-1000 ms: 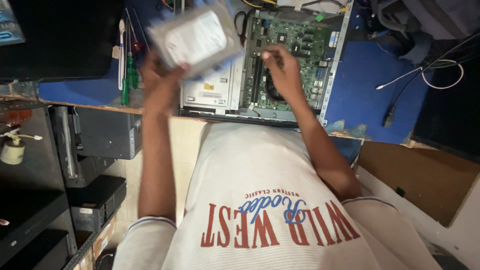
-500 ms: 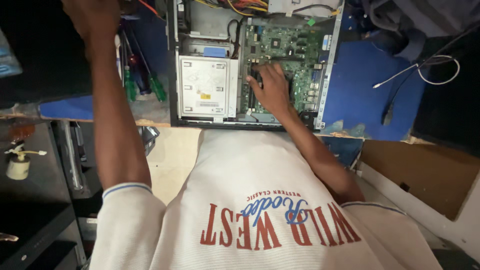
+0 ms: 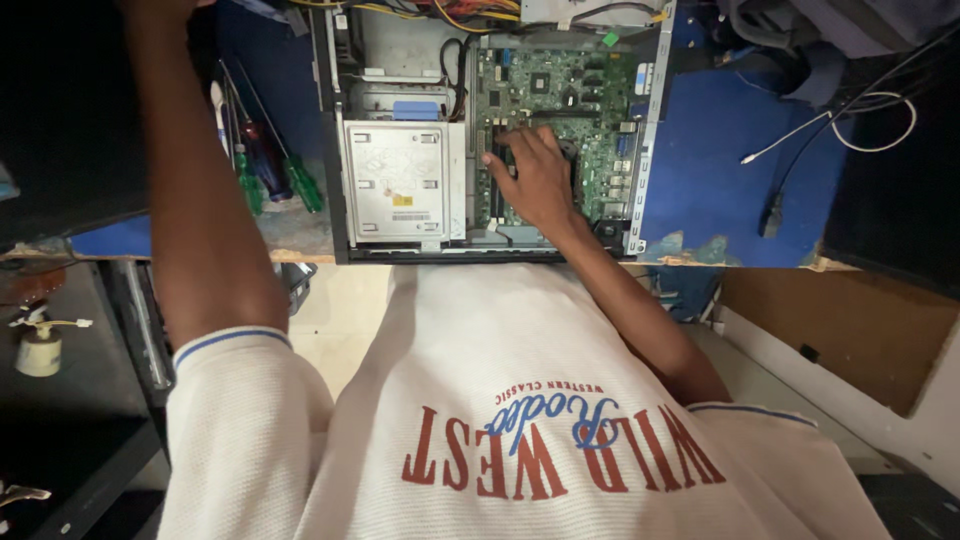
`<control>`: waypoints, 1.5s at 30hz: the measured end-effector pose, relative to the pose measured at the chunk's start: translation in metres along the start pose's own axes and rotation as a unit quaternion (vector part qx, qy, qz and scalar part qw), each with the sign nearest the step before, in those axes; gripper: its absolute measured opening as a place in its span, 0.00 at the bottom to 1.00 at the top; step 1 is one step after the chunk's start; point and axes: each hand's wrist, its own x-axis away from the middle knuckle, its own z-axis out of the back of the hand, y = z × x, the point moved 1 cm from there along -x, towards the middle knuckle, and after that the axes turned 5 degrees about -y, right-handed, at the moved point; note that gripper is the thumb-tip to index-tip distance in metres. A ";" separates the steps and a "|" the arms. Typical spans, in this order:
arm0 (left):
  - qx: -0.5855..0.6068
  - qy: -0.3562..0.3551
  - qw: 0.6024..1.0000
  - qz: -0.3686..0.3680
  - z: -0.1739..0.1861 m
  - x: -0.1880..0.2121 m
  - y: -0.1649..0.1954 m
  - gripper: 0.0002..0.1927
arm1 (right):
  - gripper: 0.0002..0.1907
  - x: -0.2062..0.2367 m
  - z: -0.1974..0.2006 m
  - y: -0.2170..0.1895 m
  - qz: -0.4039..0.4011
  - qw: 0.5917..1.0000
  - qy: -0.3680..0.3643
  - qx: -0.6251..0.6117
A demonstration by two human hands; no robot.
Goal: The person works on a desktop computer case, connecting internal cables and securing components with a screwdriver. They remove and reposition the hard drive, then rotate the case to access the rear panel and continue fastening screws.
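An open desktop computer case (image 3: 335, 150) lies flat on a blue-topped bench (image 3: 710, 170) in front of me. Inside it are a green motherboard (image 3: 560, 90) on the right and a silver drive cage (image 3: 400, 185) on the left. My right hand (image 3: 535, 180) rests on the motherboard beside the cage, fingers spread, holding nothing. My left forearm (image 3: 195, 200) reaches up past the case's left side. My left hand is cut off by the top edge of the frame, so what it holds is hidden.
Green-handled and red-handled screwdrivers (image 3: 285, 175) lie on the bench left of the case. White and black cables (image 3: 860, 120) trail across the right of the bench, with dark cloth (image 3: 800, 25) behind. A small white bottle-like object (image 3: 40, 350) sits on a dark shelf at lower left.
One second ago my left hand held a hard drive above the case. It has carried it up and left, out of the frame. My right hand stays on the motherboard.
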 end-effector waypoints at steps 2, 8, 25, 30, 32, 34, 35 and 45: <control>0.000 -0.004 1.000 -0.003 -0.005 0.011 0.003 0.19 | 0.16 0.001 0.003 0.000 0.002 1.000 0.001 -0.002; -0.017 -0.011 1.000 -0.022 -0.011 0.005 -0.008 0.17 | 0.15 0.003 0.007 -0.004 0.008 1.000 0.006 -0.005; -0.230 0.121 0.898 -0.356 -0.135 0.172 -0.029 0.33 | 0.13 0.001 0.008 0.030 -0.001 1.000 -0.015 -0.024; -0.275 0.100 0.894 -0.339 -0.156 0.173 -0.053 0.27 | 0.14 -0.010 0.044 0.057 -0.009 0.994 -0.013 -0.110; -0.265 0.094 0.903 -0.324 -0.162 0.174 -0.060 0.25 | 0.14 -0.009 0.073 0.070 -0.047 0.988 0.009 -0.146; -0.267 0.103 0.900 -0.330 -0.168 0.170 -0.061 0.24 | 0.14 -0.009 0.107 0.085 -0.035 0.991 0.065 -0.111; -0.268 0.108 0.897 -0.335 -0.171 0.168 -0.061 0.24 | 0.14 -0.002 0.119 0.091 -0.032 0.992 0.088 -0.084; -0.242 0.114 0.905 -0.329 -0.168 0.164 -0.075 0.24 | 0.23 0.059 0.060 0.156 -0.279 0.950 0.115 -0.083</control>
